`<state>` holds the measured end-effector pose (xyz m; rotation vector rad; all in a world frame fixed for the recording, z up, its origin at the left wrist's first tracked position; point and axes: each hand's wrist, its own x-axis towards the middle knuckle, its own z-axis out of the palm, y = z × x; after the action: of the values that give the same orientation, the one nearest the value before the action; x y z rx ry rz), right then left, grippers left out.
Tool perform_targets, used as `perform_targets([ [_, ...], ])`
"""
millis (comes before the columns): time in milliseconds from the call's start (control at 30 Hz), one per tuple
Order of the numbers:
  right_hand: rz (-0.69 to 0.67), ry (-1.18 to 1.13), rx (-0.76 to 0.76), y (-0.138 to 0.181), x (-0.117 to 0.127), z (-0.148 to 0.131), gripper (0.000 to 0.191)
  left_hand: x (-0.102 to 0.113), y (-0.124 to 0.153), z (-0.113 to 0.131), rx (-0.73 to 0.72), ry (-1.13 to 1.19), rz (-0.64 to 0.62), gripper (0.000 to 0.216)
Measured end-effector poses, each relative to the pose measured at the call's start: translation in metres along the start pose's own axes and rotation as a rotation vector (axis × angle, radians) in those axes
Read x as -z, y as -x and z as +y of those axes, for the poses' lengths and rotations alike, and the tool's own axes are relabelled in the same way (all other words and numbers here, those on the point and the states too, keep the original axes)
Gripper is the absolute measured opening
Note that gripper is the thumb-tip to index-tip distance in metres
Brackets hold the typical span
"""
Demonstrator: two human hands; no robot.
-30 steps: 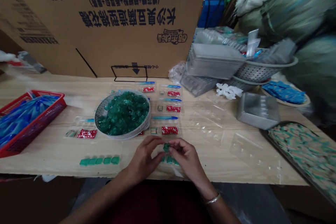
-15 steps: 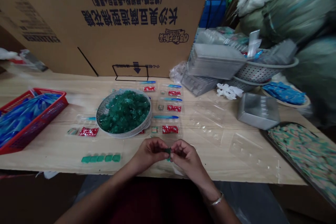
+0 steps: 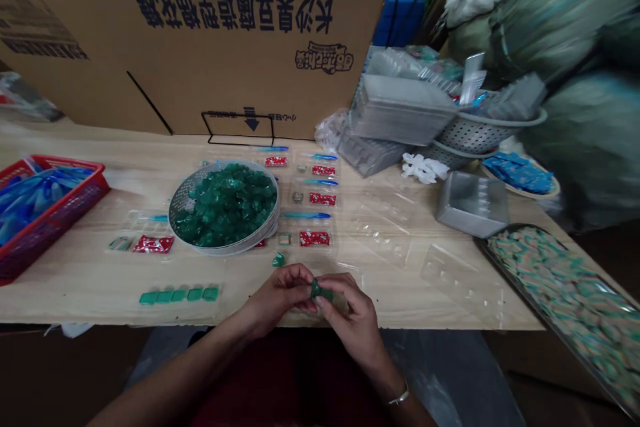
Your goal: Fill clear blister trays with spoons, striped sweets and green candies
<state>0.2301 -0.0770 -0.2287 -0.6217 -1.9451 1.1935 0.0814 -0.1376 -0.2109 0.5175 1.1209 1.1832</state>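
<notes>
A green jelly-like piece (image 3: pixel 321 290) is pinched between my two hands, close to the table's front edge. My left hand (image 3: pixel 281 295) has thumb and fingertips closed on its left end. My right hand (image 3: pixel 354 312) grips the other side, fingers curled round it. Just beyond my left hand lies a loose green piece (image 3: pixel 279 259). Left of my hands, a row of several flat green squares (image 3: pixel 179 295) rests on the table. A round white strainer (image 3: pixel 226 251) heaped with green pieces (image 3: pixel 235 203) stands farther back.
Clear trays with red packets (image 3: pixel 314 238) and blue sticks (image 3: pixel 306 215) lie behind my hands. A red basket (image 3: pixel 60 213) is at left, a large carton (image 3: pixel 225 80) at the back. On the right are stacked plastic trays (image 3: pixel 400 107) and a dark tray of striped pieces (image 3: pixel 565 300).
The view has shifted slightly, moving most things left and up. The green piece shows more plainly between my fingers, and a loose green piece is visible beyond my left hand.
</notes>
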Motion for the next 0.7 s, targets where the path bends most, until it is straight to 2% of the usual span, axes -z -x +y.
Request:
perform_targets([
  [67, 0.009, 0.014, -0.022, 0.004, 0.011, 0.003, 0.012, -0.001, -0.001, -0.002, -0.083, -0.152, -0.003, 0.032],
  [167, -0.005, 0.138, -0.058, 0.005, 0.040, 0.012, 0.015, 0.004, -0.003, -0.005, -0.322, -0.634, 0.069, 0.013],
  [233, -0.076, 0.262, -0.053, 0.003, 0.058, 0.018, 0.014, 0.010, -0.005, -0.008, -0.461, -0.948, 0.054, 0.003],
  [300, -0.207, 0.340, -0.021, 0.002, 0.067, 0.021, 0.012, 0.015, -0.007, -0.011, -0.564, -1.127, -0.008, 0.010],
  [367, -0.333, 0.358, -0.001, 0.001, 0.066, 0.021, 0.015, 0.017, -0.009, -0.015, -0.622, -1.202, -0.028, 0.013],
  [433, -0.396, 0.339, -0.009, 0.000, 0.060, 0.020, 0.016, 0.017, -0.011, -0.017, -0.639, -1.243, -0.021, 0.013],
  [567, -0.409, 0.310, -0.062, 0.000, 0.053, 0.017, 0.015, 0.015, -0.012, -0.020, -0.675, -1.310, -0.006, 0.012],
  [700, -0.467, 0.411, -0.071, -0.003, 0.053, 0.012, 0.016, 0.015, -0.013, -0.022, -0.693, -1.321, 0.008, 0.013],
])
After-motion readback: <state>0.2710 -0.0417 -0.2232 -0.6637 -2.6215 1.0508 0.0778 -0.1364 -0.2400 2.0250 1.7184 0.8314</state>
